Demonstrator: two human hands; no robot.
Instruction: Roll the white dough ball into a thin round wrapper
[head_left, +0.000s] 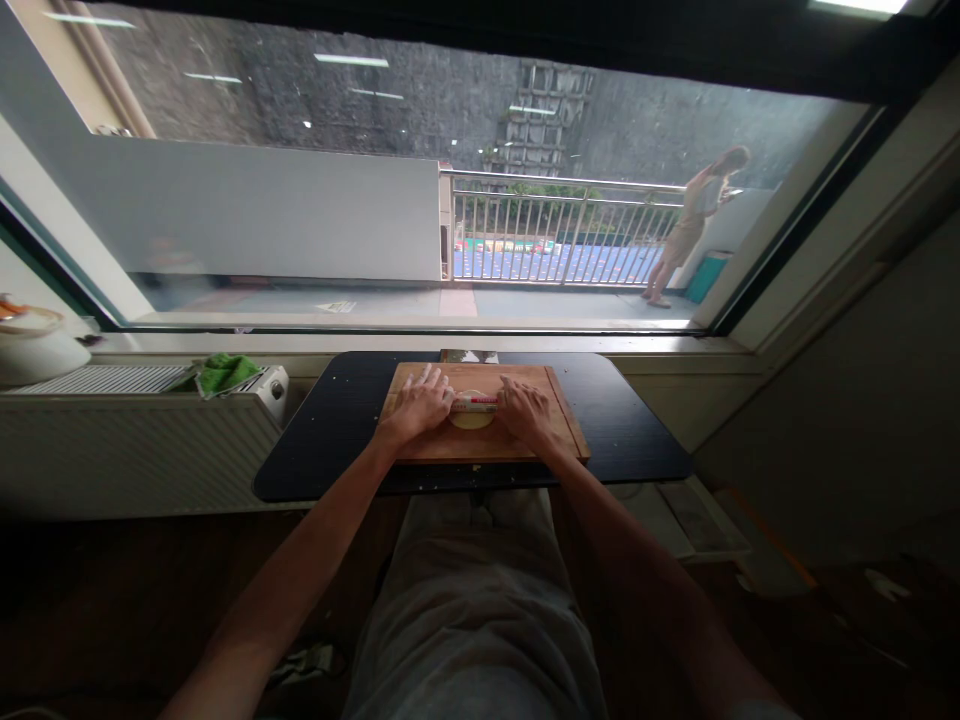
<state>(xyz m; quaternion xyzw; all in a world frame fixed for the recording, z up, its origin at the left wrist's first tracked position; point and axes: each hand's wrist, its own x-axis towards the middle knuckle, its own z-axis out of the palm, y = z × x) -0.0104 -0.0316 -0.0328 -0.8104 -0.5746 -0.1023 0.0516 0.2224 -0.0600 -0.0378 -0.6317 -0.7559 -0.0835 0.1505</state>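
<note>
A flat, round piece of pale dough (471,420) lies on a wooden cutting board (517,447). Across the dough sits a short cylinder with a white and red label (475,402), used like a roller. My left hand (421,403) covers its left end, fingers reaching forward with pale powder on the tips. Over the right end is my right hand (525,407), its fingers also pointing forward. Both hands hide the cylinder's ends.
The board lies on a black table (630,425) with rounded corners and pale specks. A radiator (135,440) stands to the left, with a green cloth (227,373) and a white pot (37,348) above. Behind the window, a person (694,225) stands beside a railing (562,230).
</note>
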